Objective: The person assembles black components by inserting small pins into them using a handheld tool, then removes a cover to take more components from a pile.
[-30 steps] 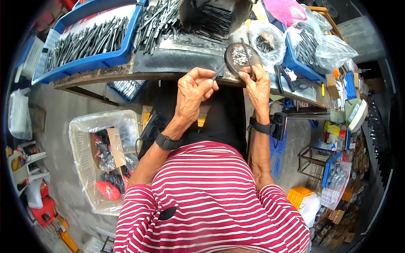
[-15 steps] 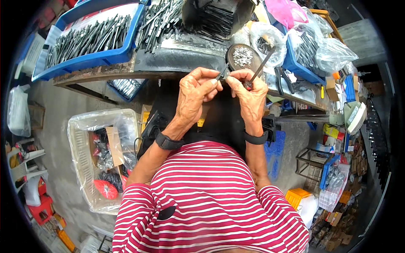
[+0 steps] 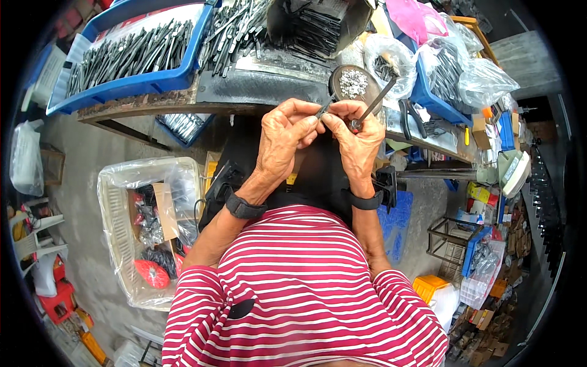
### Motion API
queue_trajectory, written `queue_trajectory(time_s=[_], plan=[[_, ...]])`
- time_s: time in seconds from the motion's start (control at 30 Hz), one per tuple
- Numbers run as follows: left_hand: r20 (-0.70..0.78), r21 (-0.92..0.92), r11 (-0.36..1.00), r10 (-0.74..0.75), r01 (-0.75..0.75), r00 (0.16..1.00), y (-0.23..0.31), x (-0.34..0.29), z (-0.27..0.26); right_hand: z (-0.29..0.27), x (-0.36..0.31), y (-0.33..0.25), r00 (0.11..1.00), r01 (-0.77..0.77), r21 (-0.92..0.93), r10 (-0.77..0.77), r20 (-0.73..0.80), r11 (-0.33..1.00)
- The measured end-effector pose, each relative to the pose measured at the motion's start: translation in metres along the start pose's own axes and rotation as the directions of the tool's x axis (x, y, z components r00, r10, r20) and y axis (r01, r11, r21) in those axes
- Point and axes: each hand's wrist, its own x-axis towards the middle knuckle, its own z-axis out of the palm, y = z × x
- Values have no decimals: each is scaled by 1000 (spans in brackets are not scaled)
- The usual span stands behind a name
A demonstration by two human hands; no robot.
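My left hand (image 3: 284, 130) is closed in a pinch on a small, slim dark metal piece (image 3: 322, 110), which points up and to the right. Close against it, the fingertips of my right hand (image 3: 356, 134) are pressed together at the piece's lower end. A long thin dark metal tool (image 3: 380, 99) is tucked in my right hand and slants up past the fingers, a reddish end showing at the palm. Whatever the right fingertips pinch is too small to make out. Beyond the hands, a round dish (image 3: 335, 81) holds many small silvery parts (image 3: 353, 83).
On the workbench (image 3: 269, 88), a blue tray (image 3: 116, 87) of dark metal strips stands left, and an open container (image 3: 358, 40) of strips at the back. Black-handled pliers (image 3: 411, 119) lie right, beside a blue bin (image 3: 428, 95) with plastic bags. A lined cream basket (image 3: 116, 244) sits on the floor.
My right hand has shifted slightly left, closer to my left hand, and its fingertips now meet the metal piece. The long tool has moved along with it.
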Motion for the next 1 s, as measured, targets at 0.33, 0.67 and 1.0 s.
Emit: queue_trajectory(time_s=[0.33,0.67,1.0], plan=[[36,-26,1000,-15,16,999,3,-1,-1,-1,-1,3,992,123,-36,-124,-7,992],[131,-173,977,-100,122,986,7,-1,-5,-5,4,3,990,-136,371,114,81,919],[-155,225,963,185,-148,970,-2,-3,19,10,1,4,989,-72,190,95,-111,979]])
